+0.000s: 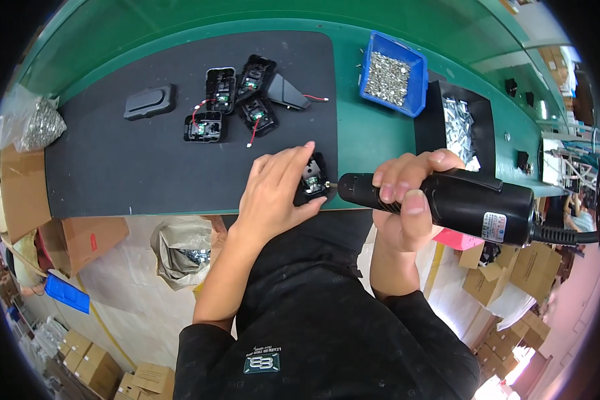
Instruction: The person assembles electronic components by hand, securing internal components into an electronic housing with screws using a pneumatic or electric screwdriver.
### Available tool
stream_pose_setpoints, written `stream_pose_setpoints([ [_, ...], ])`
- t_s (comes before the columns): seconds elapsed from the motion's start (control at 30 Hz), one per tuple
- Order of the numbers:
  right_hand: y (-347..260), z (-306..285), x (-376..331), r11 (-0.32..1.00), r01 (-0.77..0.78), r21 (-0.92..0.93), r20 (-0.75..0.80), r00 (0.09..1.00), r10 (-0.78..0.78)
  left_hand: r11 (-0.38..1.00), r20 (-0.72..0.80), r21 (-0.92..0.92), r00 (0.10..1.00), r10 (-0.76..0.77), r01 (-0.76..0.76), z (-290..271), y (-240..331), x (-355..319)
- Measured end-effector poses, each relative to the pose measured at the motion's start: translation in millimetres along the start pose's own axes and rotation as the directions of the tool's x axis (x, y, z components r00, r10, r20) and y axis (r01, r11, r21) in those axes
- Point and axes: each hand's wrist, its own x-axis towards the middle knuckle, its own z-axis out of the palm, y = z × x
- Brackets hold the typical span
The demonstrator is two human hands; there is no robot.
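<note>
Black plastic casing point(313, 180) lies near the mat's point(133, 175) right front corner, held between thumb and fingers of the worker's left hand point(273, 190); facing me, the right hand point(415, 203) grips a corded screwdriver point(477, 197), bit at the casing. Beyond, a blue bin point(418, 81) sits on the green counter point(380, 141).

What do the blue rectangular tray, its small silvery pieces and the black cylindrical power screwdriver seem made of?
Blue tray: probably semi-gloss plastic, by its even colour. Silvery pieces: likely shiny metal, given their glints. Black screwdriver: housing seems satin plastic, from its soft highlights.
</note>
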Motion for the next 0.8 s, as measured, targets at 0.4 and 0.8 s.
stream_pose_setpoints([
  [0.4,20,9,3,0.995,0.069,-0.067,0.076,0.995,-0.063,1.0,-0.063,-0.018,0.998,-0.016,0.015,1,1,0],
  [0.8,26,12,4,0.997,0.035,-0.071,0.076,0.997,-0.029,0.999,-0.061,-0.033,0.998,0.008,-0.01,2,-3,-1],
])
